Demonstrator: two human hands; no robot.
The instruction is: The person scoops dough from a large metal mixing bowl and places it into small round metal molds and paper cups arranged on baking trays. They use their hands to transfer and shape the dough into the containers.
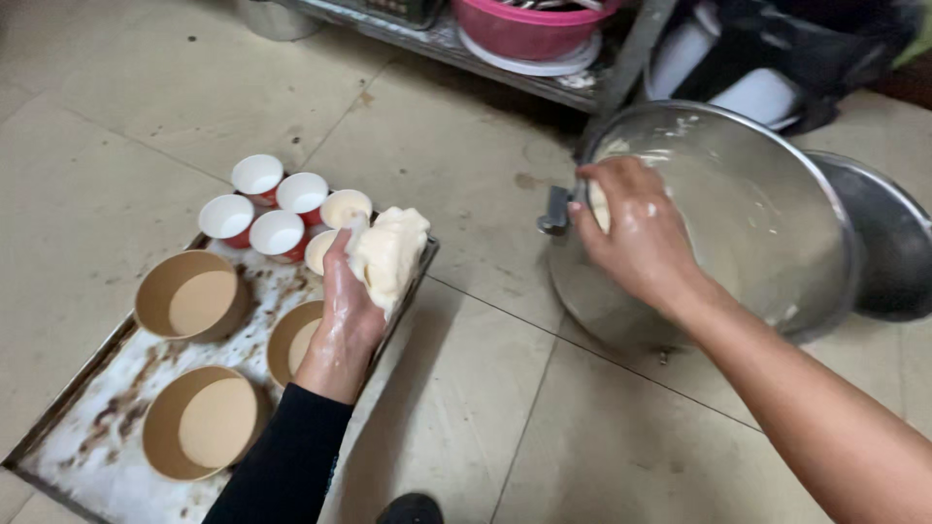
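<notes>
A: What is hidden or cut off?

B: The left hand (342,315) is wrapped around a pale lump of dough (390,250), so its fingers are mostly out of sight behind the lump. The right hand (636,233) is closed on the near rim of the big steel bowl (767,223); its fingertips are inside, and whether it also pinches a bit of dough there cannot be told. A second metal vessel (888,247) sits partly behind the bowl. The shelf (456,44) above is cropped, along with a pink basin (529,29).

A: And the edges, the open room?

B: The dough hangs over the right edge of a baking tray (87,437) lying on the tiled floor (466,388). The tray's near corner runs off the picture. Three brown paper tubs (189,296) and small red cups (279,233) crowd it; bare floor lies between tray and bowl.
</notes>
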